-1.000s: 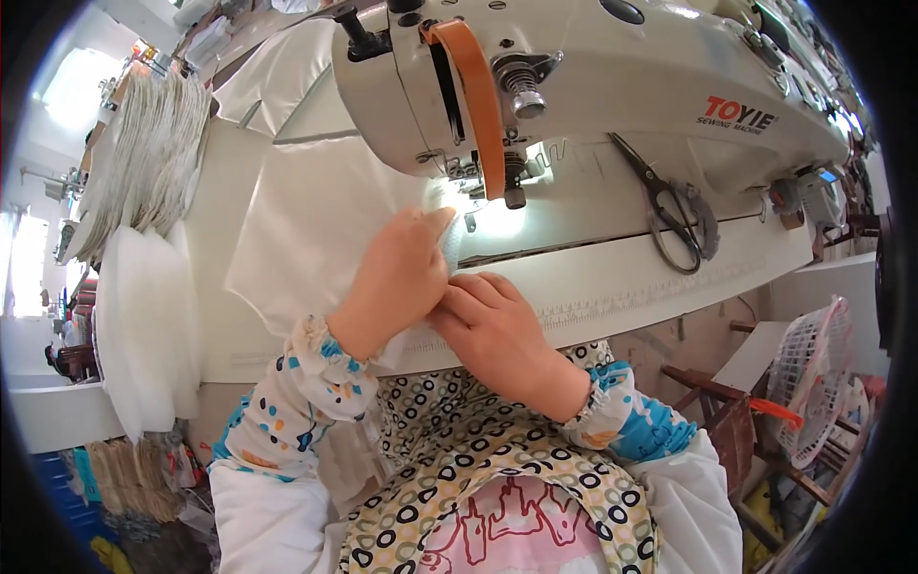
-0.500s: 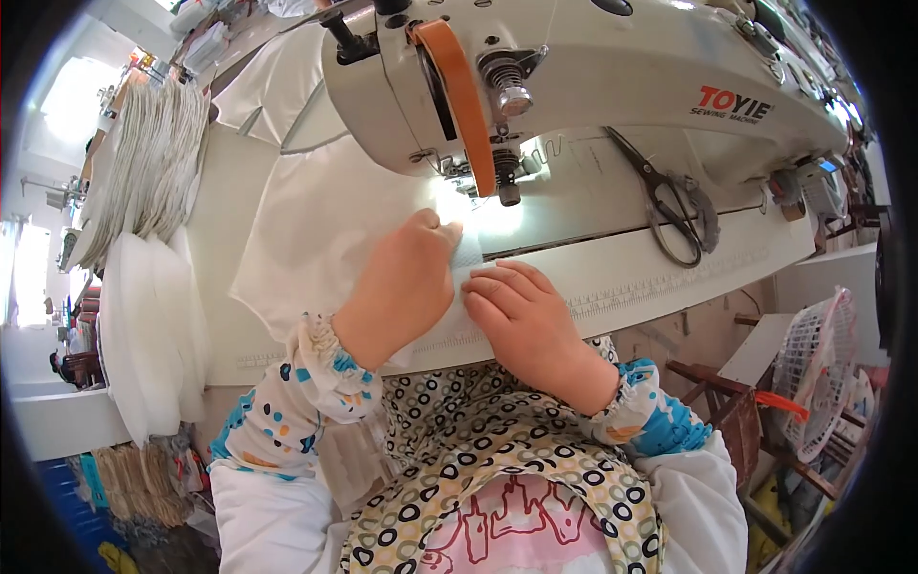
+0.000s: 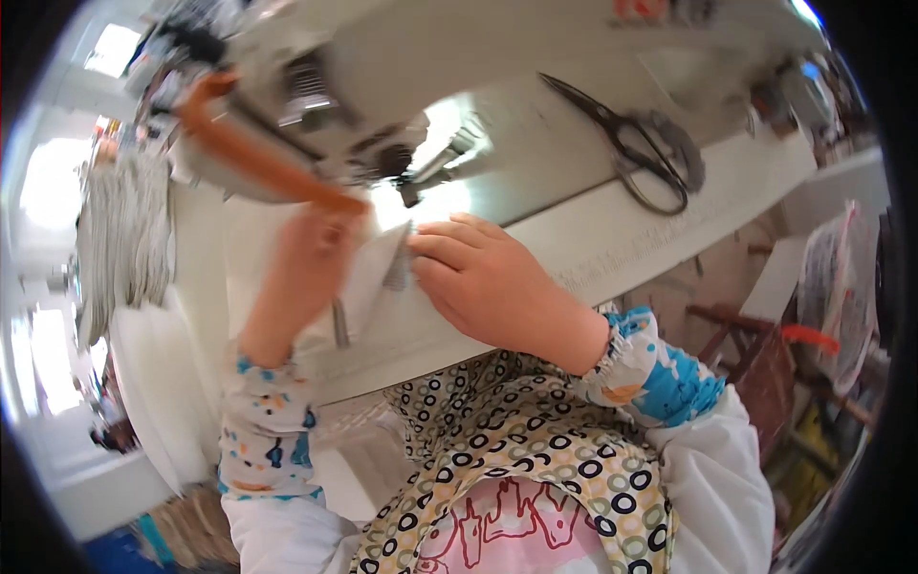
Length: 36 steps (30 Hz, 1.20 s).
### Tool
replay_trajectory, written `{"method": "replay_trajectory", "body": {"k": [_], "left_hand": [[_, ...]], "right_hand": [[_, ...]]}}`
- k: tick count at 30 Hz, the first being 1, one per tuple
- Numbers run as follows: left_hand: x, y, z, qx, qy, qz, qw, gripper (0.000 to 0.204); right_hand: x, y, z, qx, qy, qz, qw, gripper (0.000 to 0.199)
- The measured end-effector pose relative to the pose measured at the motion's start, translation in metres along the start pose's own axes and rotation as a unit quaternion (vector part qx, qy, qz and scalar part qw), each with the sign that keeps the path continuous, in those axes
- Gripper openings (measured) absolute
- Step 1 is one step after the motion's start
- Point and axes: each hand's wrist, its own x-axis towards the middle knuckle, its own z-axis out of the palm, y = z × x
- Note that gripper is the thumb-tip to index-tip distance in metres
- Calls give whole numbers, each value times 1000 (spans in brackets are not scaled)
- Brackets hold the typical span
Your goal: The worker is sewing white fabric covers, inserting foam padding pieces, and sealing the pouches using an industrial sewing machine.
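Observation:
The sewing machine (image 3: pixel 516 57) stands over the table, its lit needle area in front of my hands. My left hand (image 3: pixel 304 273) is beside and partly under the orange lever-like part (image 3: pixel 249 153) of the machine head. Motion smears its fingers, so their grip is unclear. Close to the needle area, my right hand (image 3: pixel 492 277) lies palm down, fingers stretched out at the edge of a piece of white fabric (image 3: pixel 368 277). This fabric stretches between the two hands, with a greyish strip near my right fingertips. Blur hides its far part.
Dark-bladed scissors (image 3: pixel 631 143) lie on the table right of the needle, beside a grey object. A ruler scale runs along the front edge. Stacked pale cloth pieces (image 3: pixel 124 249) and white padding (image 3: pixel 158 383) hang at the left. A fan (image 3: pixel 841 277) stands at the right.
My left hand has moved left, away from my right hand, and is now blurred. The view has shifted and tilted. White fabric now shows between the hands.

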Motion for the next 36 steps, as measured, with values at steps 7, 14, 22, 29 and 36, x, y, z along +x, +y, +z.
{"method": "replay_trajectory", "body": {"k": [7, 14, 22, 29, 36], "left_hand": [[34, -32, 30, 394, 88, 60, 913, 16], [39, -60, 19, 324, 158, 105, 927, 19], [21, -80, -5, 215, 300, 249, 895, 18], [23, -83, -4, 211, 329, 359, 848, 19], [23, -82, -3, 219, 320, 308, 869, 16]], "right_hand": [[0, 4, -3, 2, 6, -11, 1000, 19], [3, 2, 2, 5, 0, -28, 1000, 23], [9, -4, -5, 5, -53, -14, 998, 31], [14, -6, -7, -17, -84, -20, 996, 30], [17, -7, -9, -13, -97, -19, 995, 38]]}}
